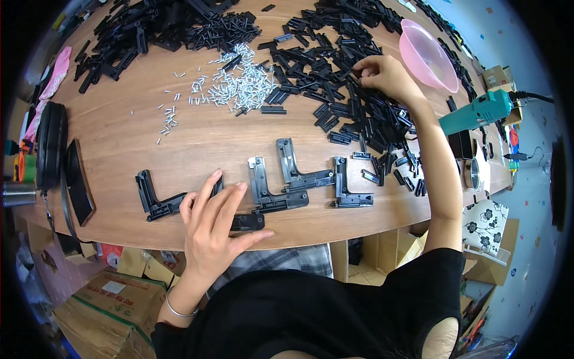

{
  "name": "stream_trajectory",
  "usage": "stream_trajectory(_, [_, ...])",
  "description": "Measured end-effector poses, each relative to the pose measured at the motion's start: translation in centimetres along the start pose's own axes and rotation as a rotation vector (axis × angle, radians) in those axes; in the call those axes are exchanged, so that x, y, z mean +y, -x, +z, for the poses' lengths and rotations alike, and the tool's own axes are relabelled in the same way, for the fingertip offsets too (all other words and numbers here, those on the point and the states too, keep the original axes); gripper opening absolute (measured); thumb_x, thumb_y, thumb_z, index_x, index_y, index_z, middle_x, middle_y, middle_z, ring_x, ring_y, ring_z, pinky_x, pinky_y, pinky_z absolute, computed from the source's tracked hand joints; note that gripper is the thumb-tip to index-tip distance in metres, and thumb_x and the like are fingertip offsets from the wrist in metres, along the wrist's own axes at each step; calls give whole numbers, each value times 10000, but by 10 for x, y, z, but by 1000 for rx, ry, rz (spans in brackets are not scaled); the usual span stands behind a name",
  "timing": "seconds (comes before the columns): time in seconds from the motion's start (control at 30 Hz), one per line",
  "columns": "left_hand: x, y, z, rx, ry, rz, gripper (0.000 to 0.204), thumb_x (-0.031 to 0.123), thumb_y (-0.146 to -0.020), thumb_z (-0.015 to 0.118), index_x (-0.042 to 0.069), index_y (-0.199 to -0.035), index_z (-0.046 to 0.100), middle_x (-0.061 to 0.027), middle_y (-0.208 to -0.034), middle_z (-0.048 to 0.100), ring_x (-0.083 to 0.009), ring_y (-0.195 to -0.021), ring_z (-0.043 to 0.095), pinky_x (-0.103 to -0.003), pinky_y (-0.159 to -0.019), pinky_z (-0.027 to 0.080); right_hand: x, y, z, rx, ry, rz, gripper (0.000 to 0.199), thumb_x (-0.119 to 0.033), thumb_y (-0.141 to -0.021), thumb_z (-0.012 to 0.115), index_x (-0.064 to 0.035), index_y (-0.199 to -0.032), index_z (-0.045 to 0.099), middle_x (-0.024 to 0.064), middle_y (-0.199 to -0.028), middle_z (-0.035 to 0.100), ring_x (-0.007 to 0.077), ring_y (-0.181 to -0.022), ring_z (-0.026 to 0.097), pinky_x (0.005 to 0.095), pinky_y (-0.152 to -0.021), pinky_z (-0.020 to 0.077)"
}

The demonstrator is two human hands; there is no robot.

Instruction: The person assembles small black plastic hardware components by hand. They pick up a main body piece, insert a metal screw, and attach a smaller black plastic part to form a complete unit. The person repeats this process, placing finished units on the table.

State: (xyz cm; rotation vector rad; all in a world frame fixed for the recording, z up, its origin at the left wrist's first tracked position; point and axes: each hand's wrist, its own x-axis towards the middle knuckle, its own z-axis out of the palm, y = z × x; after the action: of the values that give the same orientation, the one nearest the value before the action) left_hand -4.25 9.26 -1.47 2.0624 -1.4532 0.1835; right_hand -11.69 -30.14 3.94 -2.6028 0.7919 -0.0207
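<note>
Near the front edge of the wooden table (179,143), the left hand (210,224) lay flat with its fingers spread apart, resting on a black L-shaped bracket (246,222) and not gripping anything. Another L-shaped bracket (154,197) sat just left of it, partly under the fingertips, and three more brackets (299,179) were lined up to the right along that same edge. The right hand (382,75) was stretched way out toward the far right side, fingers pinched together in a big heap of small black plastic pieces (353,102); couldn't really tell which piece it had. A pile of little silver screws (239,87) sat mid-table, pretty close to that heap. A pink bowl (426,55) was by the far right corner, just beyond the right hand, and a teal power screwdriver (478,110) lay at the right edge.
</note>
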Motion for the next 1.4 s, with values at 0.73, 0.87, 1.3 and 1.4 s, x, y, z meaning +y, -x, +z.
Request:
stream_trajectory(0.73, [-3, 6, 4, 11, -1, 9, 792, 513, -577, 772, 40, -1180, 572, -104, -1107, 617, -306, -1202, 495, -456, -943, 335, -17, 7, 11, 168, 112, 17, 297, -178, -716, 754, -27, -964, 694, 100, -798, 702, 147, -736, 669, 268, -698, 506])
stream_trajectory(0.87, [-4, 6, 4, 18, 3, 8, 765, 526, -615, 753, 50, -1184, 566, -70, -1100, 621, -283, -1220, 471, -441, -945, 321, -11, 7, 5, 77, -2, 55, 268, -94, -705, 712, -31, -965, 688, 70, -747, 677, 122, -684, 630, 269, -666, 495])
stream_trajectory(1.3, [-2, 4, 4, 4, -3, -4, 797, 501, -569, 781, 39, -1184, 568, -108, -1083, 616, -304, -1207, 487, -450, -947, 327, -8, 12, 17, 376, 191, -148, 211, -51, -771, 589, -100, -936, 710, 125, -905, 682, 301, -825, 654, 362, -798, 510])
stream_trajectory(1.4, [-2, 3, 4, -2, -2, -11, 799, 493, -566, 786, 37, -1185, 568, -110, -1079, 616, -305, -1207, 488, -452, -946, 327, 4, 4, 18, 365, 207, -156, 221, -46, -771, 586, -96, -948, 709, 122, -921, 679, 302, -838, 653, 362, -795, 511])
